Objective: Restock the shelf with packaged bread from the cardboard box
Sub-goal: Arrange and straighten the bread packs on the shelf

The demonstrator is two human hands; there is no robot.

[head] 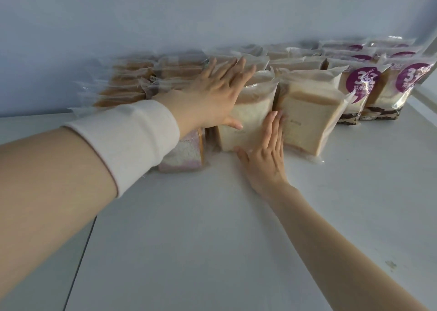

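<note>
A clear-wrapped pack of white sliced bread [248,119] stands upright on the white shelf [201,228]. My left hand [212,90] lies flat over its top with fingers straight and thumb on its front. My right hand [267,154] presses flat against its lower front, fingers reaching the gap to a second white bread pack [309,119] on its right. A purple-tinged bread pack [182,154] stands to the left, partly hidden by my left sleeve. The cardboard box is out of view.
Rows of wrapped bread packs [132,83] fill the back of the shelf against the pale wall. Packs with round purple labels [359,86] stand at the right. A seam in the shelf [80,251] runs down the lower left.
</note>
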